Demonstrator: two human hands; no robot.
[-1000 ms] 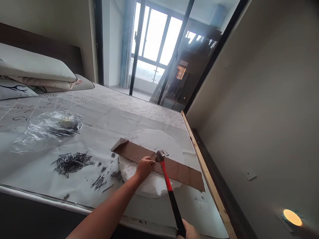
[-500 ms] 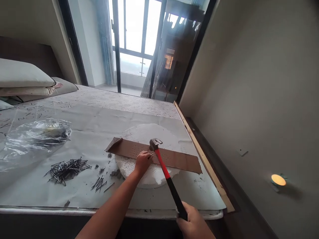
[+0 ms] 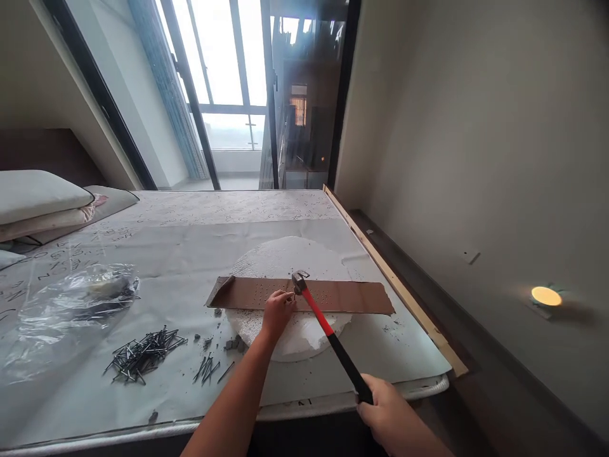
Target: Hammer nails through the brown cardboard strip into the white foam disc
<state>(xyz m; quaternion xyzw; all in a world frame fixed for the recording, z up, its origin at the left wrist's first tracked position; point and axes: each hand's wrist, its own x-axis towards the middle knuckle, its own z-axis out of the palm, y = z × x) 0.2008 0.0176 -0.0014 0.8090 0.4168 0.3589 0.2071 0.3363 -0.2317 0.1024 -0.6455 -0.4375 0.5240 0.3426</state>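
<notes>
The work area is a grey paper sheet [image 3: 166, 247] spread over a mattress [image 3: 228, 206]; directions below are clock positions around the white foam disc [image 3: 285, 260], with 12 o'clock facing away from the wearer. A brown strip [image 3: 345, 296] lies flat across the disc, its ends overhanging on both sides; its left end is turned up slightly.

Left hand [image 3: 278, 314]: it enters from 6 o'clock and rests on the strip near its middle; the fingers are curled and drawn together, and the thumb and forefinger appear to pinch a small item, too small to identify with certainty.

Right hand [image 3: 394, 419]: it sits at 5 o'clock, closed in a full wrap around the black grip of a claw hammer [image 3: 318, 315]; the hammer head is raised just above the strip, beside the left fingertips, and does not appear to touch them.

Progress as shown: rows of small dark dots mark the strip on both sides of the hands, though the view cannot settle whether they are holes or nail heads; a stretch near the left hand is hidden.

Remaining stock: a pile of loose nails [image 3: 143, 357] lies at 8 o'clock; a smaller group of nails [image 3: 205, 369] lies at 7 o'clock, just off the disc; a clear plastic bag [image 3: 66, 317] lies at 9 o'clock, with a dark mass of contents inside.
</notes>
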